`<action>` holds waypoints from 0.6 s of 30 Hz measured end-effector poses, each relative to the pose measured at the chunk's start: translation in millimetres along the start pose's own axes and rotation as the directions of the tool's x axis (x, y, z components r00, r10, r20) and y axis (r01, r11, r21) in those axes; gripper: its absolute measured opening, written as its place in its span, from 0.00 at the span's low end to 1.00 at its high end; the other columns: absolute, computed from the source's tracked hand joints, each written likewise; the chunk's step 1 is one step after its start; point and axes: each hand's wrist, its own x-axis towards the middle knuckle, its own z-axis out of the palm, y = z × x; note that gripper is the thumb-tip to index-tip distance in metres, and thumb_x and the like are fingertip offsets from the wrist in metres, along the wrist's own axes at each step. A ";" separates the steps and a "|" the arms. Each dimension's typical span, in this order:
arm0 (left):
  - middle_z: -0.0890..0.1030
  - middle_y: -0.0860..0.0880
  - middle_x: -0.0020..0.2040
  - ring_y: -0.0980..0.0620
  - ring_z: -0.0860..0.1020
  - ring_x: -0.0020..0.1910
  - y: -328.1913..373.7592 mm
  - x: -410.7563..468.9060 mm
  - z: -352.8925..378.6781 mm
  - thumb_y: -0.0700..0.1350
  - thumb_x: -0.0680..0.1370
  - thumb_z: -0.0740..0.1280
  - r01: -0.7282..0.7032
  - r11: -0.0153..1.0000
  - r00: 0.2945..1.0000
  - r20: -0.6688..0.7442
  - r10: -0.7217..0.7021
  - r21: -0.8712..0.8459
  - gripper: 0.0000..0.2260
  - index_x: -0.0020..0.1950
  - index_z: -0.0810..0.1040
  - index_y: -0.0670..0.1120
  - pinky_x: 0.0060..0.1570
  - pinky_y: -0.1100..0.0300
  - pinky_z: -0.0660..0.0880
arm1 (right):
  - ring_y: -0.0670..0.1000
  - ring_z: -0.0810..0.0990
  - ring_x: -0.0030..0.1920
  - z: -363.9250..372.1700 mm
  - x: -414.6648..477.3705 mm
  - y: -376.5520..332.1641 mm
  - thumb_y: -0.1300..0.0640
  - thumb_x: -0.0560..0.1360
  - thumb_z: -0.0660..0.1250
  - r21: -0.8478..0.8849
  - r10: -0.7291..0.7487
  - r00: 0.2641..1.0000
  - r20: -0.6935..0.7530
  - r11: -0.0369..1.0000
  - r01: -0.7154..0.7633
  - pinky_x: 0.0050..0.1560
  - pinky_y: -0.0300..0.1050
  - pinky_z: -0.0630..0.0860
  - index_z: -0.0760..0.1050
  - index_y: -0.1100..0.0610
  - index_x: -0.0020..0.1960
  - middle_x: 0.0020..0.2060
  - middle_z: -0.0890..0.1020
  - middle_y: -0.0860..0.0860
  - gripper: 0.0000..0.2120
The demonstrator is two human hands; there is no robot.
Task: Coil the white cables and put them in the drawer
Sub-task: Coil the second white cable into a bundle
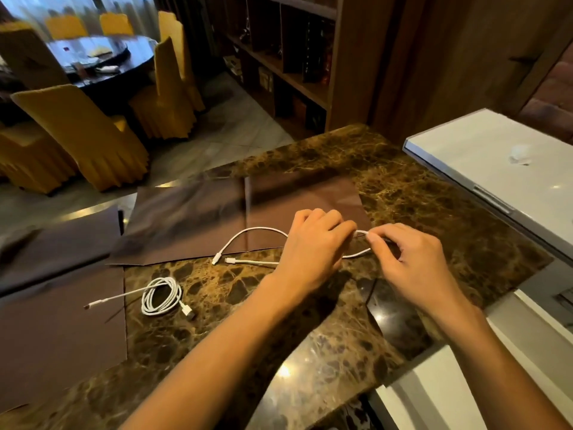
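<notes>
Pinching one white cable (254,232) between both hands (313,243), apparently folded; coiled cable (161,295) nearby.

Home dining area, round table (102,57), covered yellow chairs (77,131), marble counter (310,321), wooden shelving (285,57)

The single head-worn camera looks forward and down from close above the marble counter (310,352), wide-angle, with a dining room beyond at the upper left.

Loose white cable (248,232) folded on mat; 2nd cable (161,294) coiled, front-left.
</notes>
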 end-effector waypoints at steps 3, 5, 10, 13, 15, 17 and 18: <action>0.80 0.46 0.48 0.43 0.78 0.45 -24.4 5.7 -5.3 0.46 0.72 0.71 0.054 0.996 0.998 0.023 -0.056 0.072 0.13 0.56 0.81 0.48 0.48 0.50 0.70 | 0.48 0.81 0.44 -10.3 -9.5 3.5 0.59 0.80 0.65 0.034 0.049 0.999 0.005 0.998 -0.049 0.46 0.44 0.76 0.82 0.56 0.51 0.43 0.84 0.48 0.07; 0.81 0.45 0.49 0.41 0.79 0.46 -50.5 10.1 -10.5 0.46 0.72 0.68 0.154 0.981 0.987 0.026 -0.158 0.114 0.14 0.57 0.82 0.47 0.48 0.48 0.71 | 0.49 0.81 0.45 -21.5 -16.8 9.7 0.59 0.81 0.63 0.019 0.070 0.998 -0.001 0.997 -0.070 0.45 0.45 0.78 0.82 0.56 0.52 0.44 0.84 0.48 0.08; 0.80 0.42 0.56 0.39 0.78 0.50 -56.7 13.6 -14.0 0.43 0.74 0.72 0.246 0.967 0.967 0.056 -0.250 0.064 0.18 0.64 0.80 0.45 0.49 0.46 0.72 | 0.50 0.81 0.43 -33.4 -26.3 19.6 0.59 0.81 0.63 -0.043 0.110 0.994 -0.029 0.993 -0.111 0.43 0.37 0.75 0.82 0.56 0.52 0.43 0.83 0.50 0.09; 0.77 0.42 0.65 0.43 0.76 0.56 -11.5 12.8 -12.3 0.48 0.78 0.67 0.082 0.996 0.997 0.019 -0.081 -0.040 0.24 0.74 0.72 0.46 0.51 0.49 0.74 | 0.49 0.80 0.43 -27.0 -23.0 12.1 0.60 0.81 0.63 -0.036 0.101 0.994 -0.040 0.994 -0.103 0.42 0.32 0.71 0.81 0.57 0.52 0.43 0.83 0.49 0.08; 0.74 0.42 0.69 0.45 0.75 0.61 16.9 11.4 -12.6 0.50 0.79 0.66 0.009 0.995 1.000 -0.007 -0.009 -0.095 0.26 0.77 0.67 0.47 0.55 0.51 0.72 | 0.49 0.80 0.43 -21.1 -19.1 6.1 0.62 0.81 0.63 -0.043 0.061 0.997 -0.044 0.997 -0.063 0.42 0.33 0.70 0.81 0.58 0.52 0.43 0.83 0.51 0.08; 0.73 0.43 0.71 0.45 0.73 0.64 32.8 11.9 -11.9 0.48 0.79 0.67 -0.049 0.993 0.999 0.015 0.051 -0.106 0.27 0.77 0.67 0.49 0.58 0.51 0.71 | 0.49 0.79 0.42 -17.0 -15.5 2.2 0.63 0.81 0.64 -0.055 0.031 0.999 -0.044 0.998 -0.033 0.42 0.32 0.67 0.81 0.59 0.52 0.43 0.83 0.52 0.07; 0.75 0.44 0.69 0.44 0.74 0.63 35.0 13.2 -10.7 0.47 0.78 0.69 -0.076 0.991 0.996 0.028 0.079 -0.108 0.25 0.75 0.71 0.49 0.56 0.50 0.73 | 0.48 0.78 0.42 -16.7 -13.8 0.1 0.62 0.81 0.63 -0.052 0.031 0.999 -0.038 0.998 -0.033 0.42 0.30 0.66 0.81 0.59 0.51 0.43 0.83 0.52 0.07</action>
